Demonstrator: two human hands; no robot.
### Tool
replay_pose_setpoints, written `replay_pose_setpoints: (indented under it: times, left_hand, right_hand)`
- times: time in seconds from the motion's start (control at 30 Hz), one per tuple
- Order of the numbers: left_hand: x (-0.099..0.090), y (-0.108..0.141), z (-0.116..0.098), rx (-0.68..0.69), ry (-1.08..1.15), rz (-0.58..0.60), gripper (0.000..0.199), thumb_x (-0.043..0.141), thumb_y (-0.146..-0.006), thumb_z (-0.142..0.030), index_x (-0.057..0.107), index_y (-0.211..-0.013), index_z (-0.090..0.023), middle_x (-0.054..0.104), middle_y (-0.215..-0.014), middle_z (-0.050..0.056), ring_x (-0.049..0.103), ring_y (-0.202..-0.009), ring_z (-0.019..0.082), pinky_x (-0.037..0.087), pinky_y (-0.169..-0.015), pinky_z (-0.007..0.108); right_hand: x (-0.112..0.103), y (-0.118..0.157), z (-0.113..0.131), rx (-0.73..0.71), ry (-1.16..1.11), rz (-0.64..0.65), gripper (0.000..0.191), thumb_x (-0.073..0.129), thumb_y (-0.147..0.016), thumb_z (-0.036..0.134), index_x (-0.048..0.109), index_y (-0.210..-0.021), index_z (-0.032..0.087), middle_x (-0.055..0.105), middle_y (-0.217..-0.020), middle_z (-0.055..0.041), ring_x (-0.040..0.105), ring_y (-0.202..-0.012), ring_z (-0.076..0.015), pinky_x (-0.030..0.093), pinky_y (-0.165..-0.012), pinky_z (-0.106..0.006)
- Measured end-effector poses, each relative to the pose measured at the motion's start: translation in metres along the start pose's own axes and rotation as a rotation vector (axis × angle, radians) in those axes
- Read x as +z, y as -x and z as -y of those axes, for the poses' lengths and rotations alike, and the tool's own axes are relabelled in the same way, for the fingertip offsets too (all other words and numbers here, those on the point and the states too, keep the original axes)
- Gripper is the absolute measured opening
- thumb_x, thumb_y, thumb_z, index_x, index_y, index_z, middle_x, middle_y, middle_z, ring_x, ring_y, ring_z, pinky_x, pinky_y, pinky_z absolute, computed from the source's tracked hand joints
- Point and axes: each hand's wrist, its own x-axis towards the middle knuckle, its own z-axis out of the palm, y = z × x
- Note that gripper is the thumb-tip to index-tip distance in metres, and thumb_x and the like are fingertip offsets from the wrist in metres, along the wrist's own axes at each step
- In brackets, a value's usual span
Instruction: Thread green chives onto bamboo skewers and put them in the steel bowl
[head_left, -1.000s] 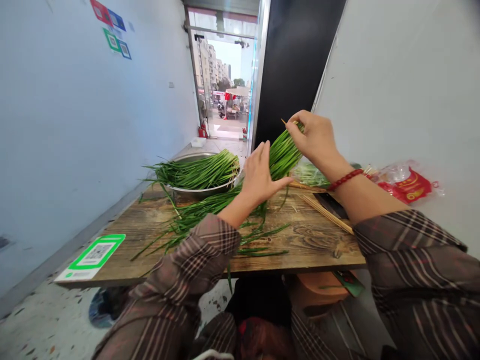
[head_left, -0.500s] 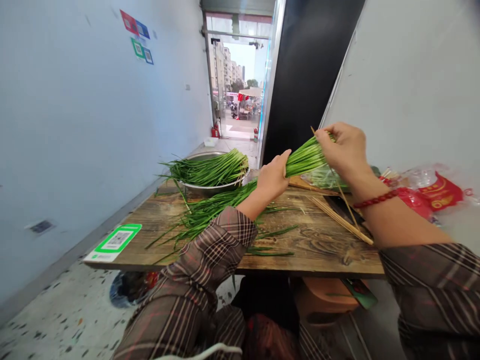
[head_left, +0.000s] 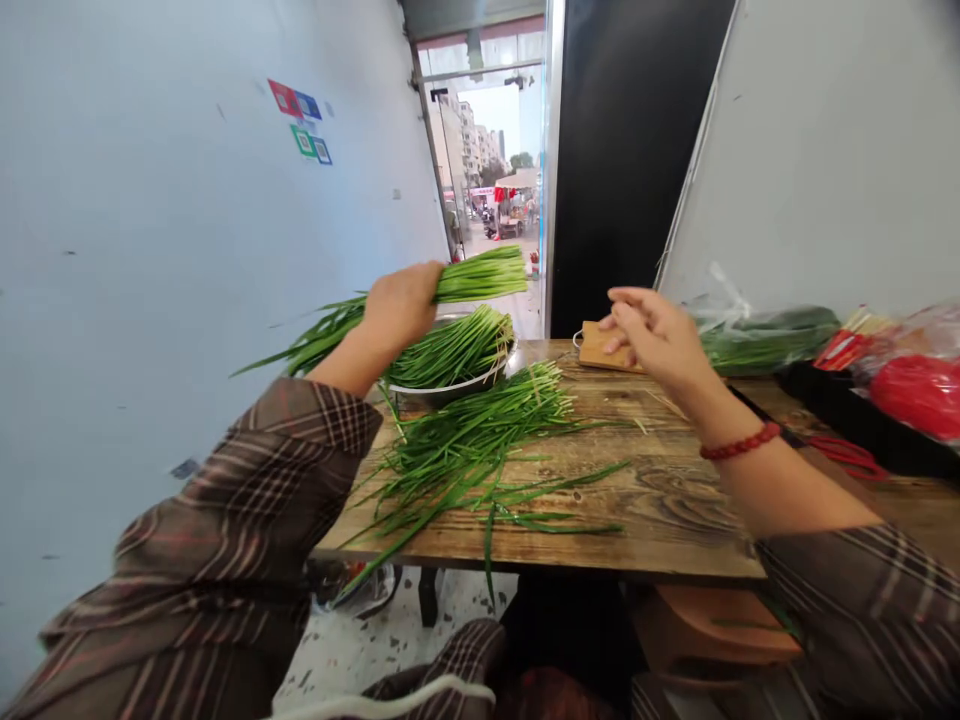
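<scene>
My left hand [head_left: 401, 305] is wrapped round a bunch of green chives [head_left: 484, 276], held above a metal bowl [head_left: 450, 392]. The pale cut ends point right and the long leaves hang to the left. More chives [head_left: 457, 350] lie in the bowl. A loose pile of chives [head_left: 480, 430] is spread on the wooden table [head_left: 675, 510] in front of it. My right hand [head_left: 651, 335] hovers over the table near a small wooden board [head_left: 600, 345], fingers loosely bent and apart, with nothing visible in them.
A plastic bag of greens [head_left: 772, 338] lies at the back right. Beside it, a black tray [head_left: 847, 400] holds red packets and a red bundle [head_left: 919, 392]. A glass door stands beyond the table, between a blue-white wall and a black panel.
My left hand has carried the bunch left, over the bowl. My right hand has let go of the bunch's end and opened. The view has turned to the right.
</scene>
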Motion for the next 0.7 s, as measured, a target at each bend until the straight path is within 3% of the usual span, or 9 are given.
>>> replay_pose_setpoints:
  times: [0.13, 0.3, 0.4, 0.5, 0.6, 0.7]
  left_hand:
    - [0.045, -0.019, 0.057, -0.138, -0.115, 0.148, 0.045, 0.047, -0.085, -0.024, 0.052, -0.129, -0.016, 0.066, -0.116, 0.016, 0.062, -0.107, 0.033, 0.048, -0.089, 0.042]
    - [0.117, -0.049, 0.077, -0.213, 0.001, 0.256, 0.048, 0.049, -0.087, -0.035, 0.05, -0.13, -0.014, 0.066, -0.119, 0.017, 0.061, -0.11, 0.031, 0.047, -0.091, 0.037]
    - [0.154, -0.066, 0.076, -0.249, 0.052, 0.267, 0.058, 0.051, -0.087, -0.045, 0.046, -0.135, -0.013, 0.062, -0.125, 0.018, 0.058, -0.115, 0.031, 0.045, -0.096, 0.038]
    - [0.19, -0.074, 0.074, -0.314, 0.03, 0.246, 0.082, 0.055, -0.081, -0.059, 0.034, -0.144, -0.011, 0.052, -0.136, 0.023, 0.05, -0.125, 0.037, 0.04, -0.102, 0.046]
    - [0.227, -0.072, 0.07, -0.304, 0.033, 0.378, 0.107, 0.059, -0.073, -0.069, 0.019, -0.151, -0.009, 0.037, -0.148, 0.027, 0.038, -0.134, 0.044, 0.033, -0.107, 0.054]
    - [0.254, -0.069, 0.07, -0.264, 0.071, 0.484, 0.116, 0.06, -0.07, -0.071, 0.008, -0.154, -0.008, 0.03, -0.152, 0.026, 0.034, -0.138, 0.042, 0.031, -0.11, 0.052]
  right_hand:
    - [-0.012, 0.018, -0.082, 0.303, -0.039, -0.034, 0.053, 0.06, -0.08, 0.054, 0.056, -0.118, 0.017, 0.07, -0.093, -0.0108, 0.064, -0.055, -0.0129, 0.041, -0.037, -0.019]
    - [-0.017, 0.034, -0.157, 0.489, -0.077, -0.129, 0.047, 0.062, -0.077, 0.05, 0.057, -0.112, 0.02, 0.069, -0.09, -0.0095, 0.063, -0.053, -0.014, 0.04, -0.036, -0.021]
    - [-0.016, 0.041, -0.182, 0.525, -0.084, -0.162, 0.045, 0.063, -0.076, 0.05, 0.056, -0.11, 0.021, 0.068, -0.089, -0.0084, 0.063, -0.054, -0.0143, 0.04, -0.036, -0.021]
    - [-0.015, 0.05, -0.2, 0.554, -0.077, -0.185, 0.047, 0.06, -0.078, 0.053, 0.056, -0.112, 0.021, 0.067, -0.091, -0.0087, 0.063, -0.055, -0.0142, 0.04, -0.037, -0.022]
    - [-0.012, 0.056, -0.211, 0.593, -0.07, -0.171, 0.049, 0.058, -0.079, 0.054, 0.055, -0.115, 0.02, 0.066, -0.091, -0.0086, 0.062, -0.055, -0.0137, 0.04, -0.037, -0.021]
    - [-0.01, 0.057, -0.212, 0.589, -0.068, -0.142, 0.05, 0.058, -0.08, 0.055, 0.055, -0.117, 0.02, 0.066, -0.092, -0.0081, 0.062, -0.056, -0.0134, 0.039, -0.037, -0.021]
